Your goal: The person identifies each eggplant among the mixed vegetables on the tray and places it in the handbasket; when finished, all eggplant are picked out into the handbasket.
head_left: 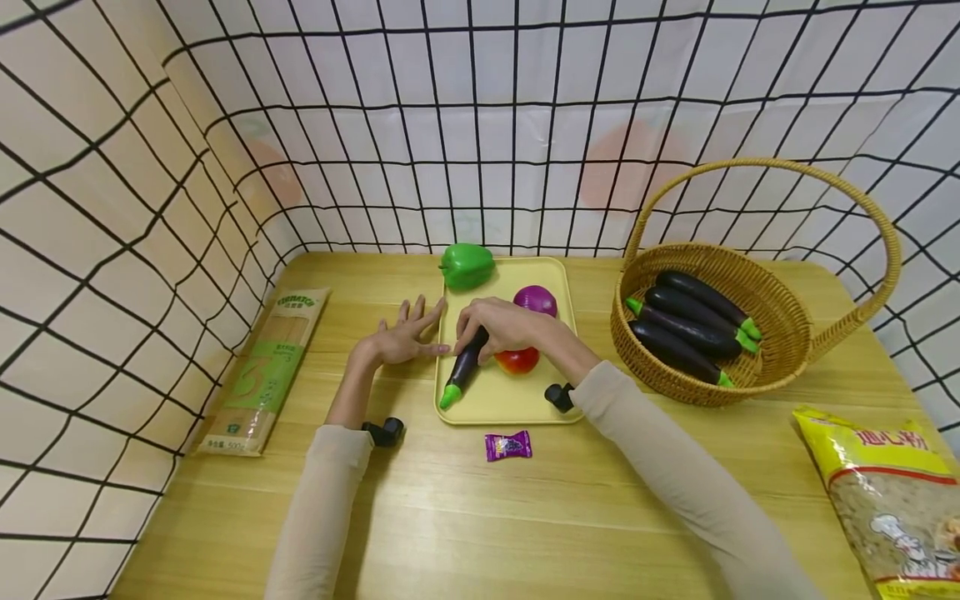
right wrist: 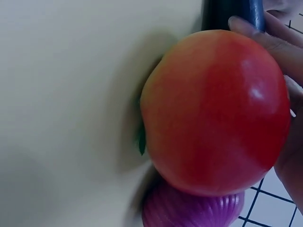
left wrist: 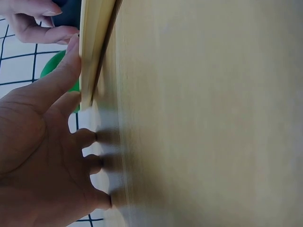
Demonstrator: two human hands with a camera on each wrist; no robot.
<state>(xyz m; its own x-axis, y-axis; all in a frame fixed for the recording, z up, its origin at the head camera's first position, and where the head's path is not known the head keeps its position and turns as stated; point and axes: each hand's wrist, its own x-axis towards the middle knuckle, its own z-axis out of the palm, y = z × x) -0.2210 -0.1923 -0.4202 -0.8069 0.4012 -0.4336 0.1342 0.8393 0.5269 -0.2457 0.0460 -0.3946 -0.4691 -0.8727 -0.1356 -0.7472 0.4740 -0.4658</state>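
My right hand (head_left: 506,323) grips the dark upper end of an eggplant (head_left: 466,367) over the left part of a yellow tray (head_left: 510,408). The eggplant's green stem end points toward the tray's near left corner. My left hand (head_left: 405,340) is spread, its thumb and index finger at the tray's left rim (left wrist: 87,52). Beside the right hand are a round red-and-yellow fruit (right wrist: 218,113) and a purple onion (right wrist: 189,205). At the tray's far left corner sits a green bell pepper (head_left: 467,265). Part of the fruit is hidden by the right hand in the head view.
On the right, a wicker basket (head_left: 637,367) with a tall handle holds several eggplants (head_left: 690,321). A yellow-topped bag (head_left: 885,492) lies at the near right. Left is a pack of noodles (head_left: 266,375). A purple wrapped candy (head_left: 507,446) lies before the tray.
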